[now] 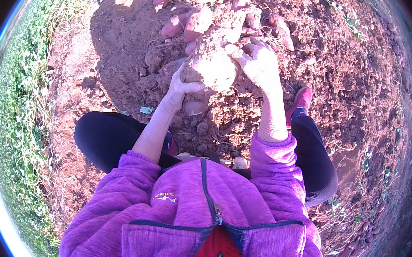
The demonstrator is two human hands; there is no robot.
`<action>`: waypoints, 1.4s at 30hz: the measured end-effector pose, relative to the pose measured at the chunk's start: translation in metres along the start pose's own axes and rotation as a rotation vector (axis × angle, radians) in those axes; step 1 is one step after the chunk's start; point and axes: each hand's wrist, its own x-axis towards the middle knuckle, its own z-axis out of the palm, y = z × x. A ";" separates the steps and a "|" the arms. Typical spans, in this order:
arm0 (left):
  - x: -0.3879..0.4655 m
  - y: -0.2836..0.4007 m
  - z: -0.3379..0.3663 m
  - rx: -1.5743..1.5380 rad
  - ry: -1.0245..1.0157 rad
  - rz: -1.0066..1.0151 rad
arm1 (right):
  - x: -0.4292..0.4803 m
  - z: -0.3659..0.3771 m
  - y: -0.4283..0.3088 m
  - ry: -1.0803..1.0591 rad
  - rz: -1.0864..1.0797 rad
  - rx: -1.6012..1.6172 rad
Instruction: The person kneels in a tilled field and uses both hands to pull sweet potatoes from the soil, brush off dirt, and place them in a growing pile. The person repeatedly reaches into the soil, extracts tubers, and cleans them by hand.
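A large soil-covered clump, pale in strong sunlight, lies between my hands; whether it is a root or packed earth is hard to tell. My left hand rests against its left side, thumb and fingers spread around the lower edge. At its upper right is my right hand, with curled fingers and the thumb near the clump; glare hides whether it grips anything. Reddish sweet potatoes lie just beyond, among them one at the upper left and one at the right. A rounded tuber sits below the clump.
Loose reddish soil surrounds my legs. A small green scrap lies near my left knee. Leafy vines border the far left. Piled sweet potatoes lie at the lower right, and my red shoe stands right of my right forearm.
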 end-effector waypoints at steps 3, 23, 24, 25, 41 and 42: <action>0.000 0.001 0.004 0.168 0.067 0.125 | 0.012 0.001 -0.012 0.263 0.136 0.522; -0.016 -0.009 0.027 1.101 0.223 0.592 | 0.012 0.035 -0.005 0.637 0.156 0.472; -0.015 -0.009 0.027 1.046 0.199 0.534 | 0.013 0.034 -0.005 0.654 0.145 0.498; -0.015 -0.009 0.026 0.984 0.188 0.496 | 0.012 0.033 -0.004 0.655 0.108 0.493; -0.017 -0.018 0.022 0.306 0.033 0.129 | 0.005 0.034 0.001 0.746 0.085 0.423; -0.019 -0.018 0.021 0.244 0.044 0.072 | 0.004 0.035 0.002 0.778 0.083 0.456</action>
